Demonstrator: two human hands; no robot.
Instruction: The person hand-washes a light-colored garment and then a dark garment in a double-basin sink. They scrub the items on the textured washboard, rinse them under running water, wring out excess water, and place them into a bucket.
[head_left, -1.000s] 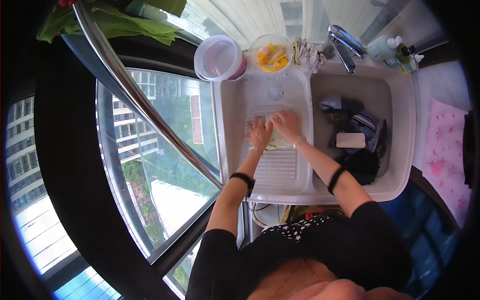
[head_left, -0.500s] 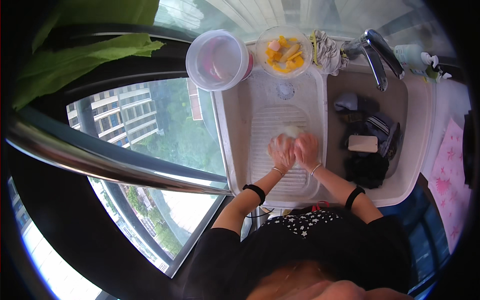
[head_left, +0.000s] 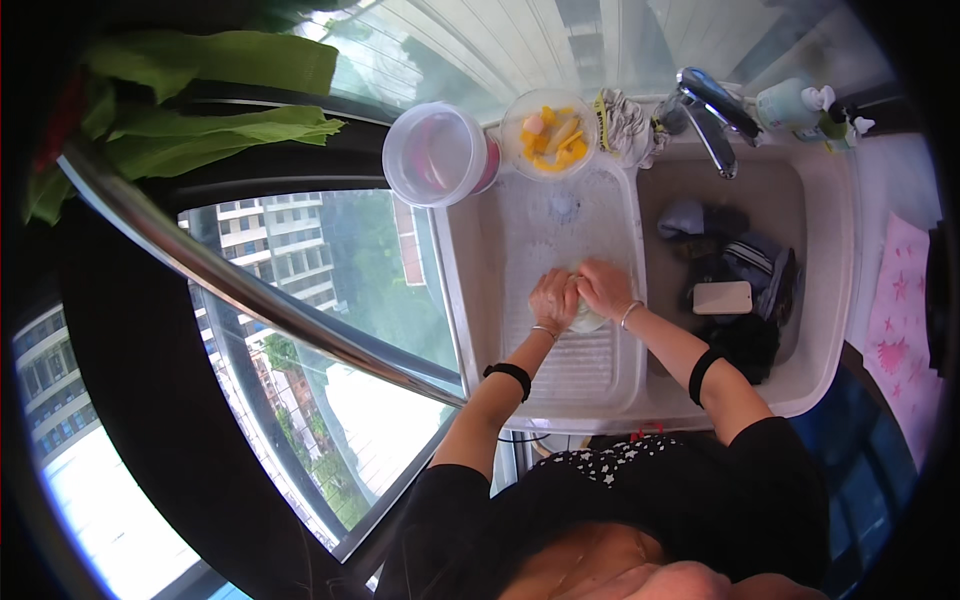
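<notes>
My left hand [head_left: 554, 298] and my right hand [head_left: 604, 287] are close together over the ribbed washboard [head_left: 590, 372] in the left part of the sink. Both have their fingers closed on a small whitish wet cloth [head_left: 588, 321], which shows between and just below them. Most of the cloth is covered by the hands, so its exact kind cannot be made out. In the right basin lie dark wet clothes [head_left: 745, 345], one with pale stripes. A pale flat block with rounded corners [head_left: 722, 298] rests on top of them.
Along the sink's back edge stand a clear plastic tub [head_left: 434, 155], a bowl of yellow pieces [head_left: 548, 138], a crumpled grey cloth [head_left: 628, 135], a chrome faucet [head_left: 712, 125] and a pump bottle [head_left: 792, 106]. A metal rail [head_left: 270, 303] crosses before the window at left.
My hands have shifted on the washboard, the right one now a little farther forward. More of the whitish cloth shows below them. The whole view has tilted slightly.
</notes>
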